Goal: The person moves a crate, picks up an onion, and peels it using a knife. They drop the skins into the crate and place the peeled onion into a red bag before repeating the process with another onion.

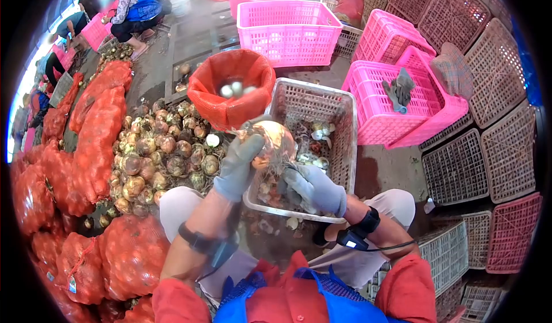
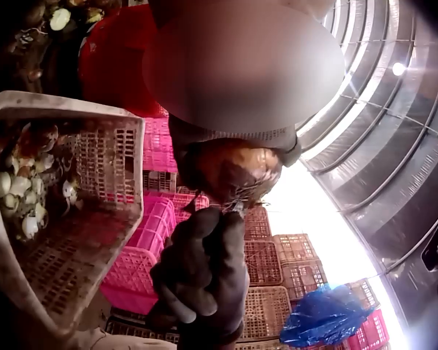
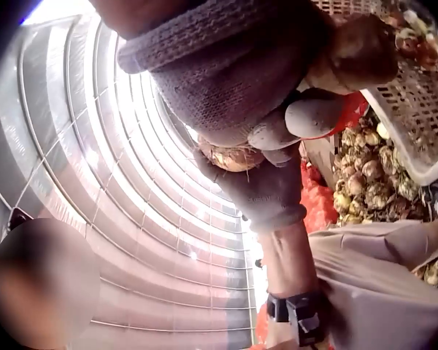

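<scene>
A large brown-skinned onion [image 1: 277, 139] is held up over the near part of a whitish plastic crate [image 1: 315, 96]. My left hand [image 1: 237, 165], in a grey knit glove, grips it from the left side. My right hand [image 1: 315, 186], gloved too, has its fingers curled and pinches at the onion's stringy root end. In the left wrist view those right fingertips meet the roots under the onion [image 2: 237, 173]. Whether the right hand also holds a small tool, I cannot tell. Peelings and pale onion scraps [image 1: 319, 132] lie inside the crate.
Beyond the crate stands a red mesh-lined tub [image 1: 210, 90] with several peeled white onions. Unpeeled onions [image 1: 164, 150] are heaped at left, beside full red mesh sacks [image 1: 135, 254]. Pink crates [image 1: 290, 41] stand ahead and right, one bearing grey gloves [image 1: 401, 87]. Other people [image 1: 138, 7] work far left.
</scene>
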Tool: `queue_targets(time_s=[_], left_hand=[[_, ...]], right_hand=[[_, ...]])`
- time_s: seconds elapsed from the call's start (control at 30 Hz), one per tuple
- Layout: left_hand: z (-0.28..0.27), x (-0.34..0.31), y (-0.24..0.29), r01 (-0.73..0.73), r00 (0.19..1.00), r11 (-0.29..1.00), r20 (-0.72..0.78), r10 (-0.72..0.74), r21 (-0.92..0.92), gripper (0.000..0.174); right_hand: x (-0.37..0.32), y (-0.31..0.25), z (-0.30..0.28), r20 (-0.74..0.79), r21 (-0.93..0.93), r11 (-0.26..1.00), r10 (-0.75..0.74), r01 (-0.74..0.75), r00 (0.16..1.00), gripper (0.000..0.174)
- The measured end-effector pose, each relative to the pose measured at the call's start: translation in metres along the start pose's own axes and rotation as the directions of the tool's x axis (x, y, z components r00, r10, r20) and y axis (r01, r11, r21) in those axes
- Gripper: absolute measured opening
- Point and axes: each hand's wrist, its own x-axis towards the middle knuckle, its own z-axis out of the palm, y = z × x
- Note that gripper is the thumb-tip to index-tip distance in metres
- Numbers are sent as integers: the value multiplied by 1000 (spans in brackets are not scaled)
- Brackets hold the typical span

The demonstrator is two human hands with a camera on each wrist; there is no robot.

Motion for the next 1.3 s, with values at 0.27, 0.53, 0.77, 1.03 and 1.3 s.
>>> queue_targets(time_s=[0.27,0.53,0.77,1.03,1.3], left_hand=[[18,12,-8,-439,647,91,244,723,894,64],[-1,9,-16,-184,955,981,-224,192,57,53],[14,4,-11,-228,973,965,-10,229,-129,71],[-22,5,-9,-359,911,665,400,98,655,88],[31,-13,-5,-161,986,871,118,119,465,125]], right_hand=[[-2,-34,-13,274,636,654,303,-409,913,38],[3,-24,-18,-246,313,950,63,18,967,39],[5,-15,-20,-312,376,922,32,92,949,24],[15,-3,-37,-358,232,958,-75,166,931,23],[30,34,-44,-419,-172,966,-249,193,873,33]])
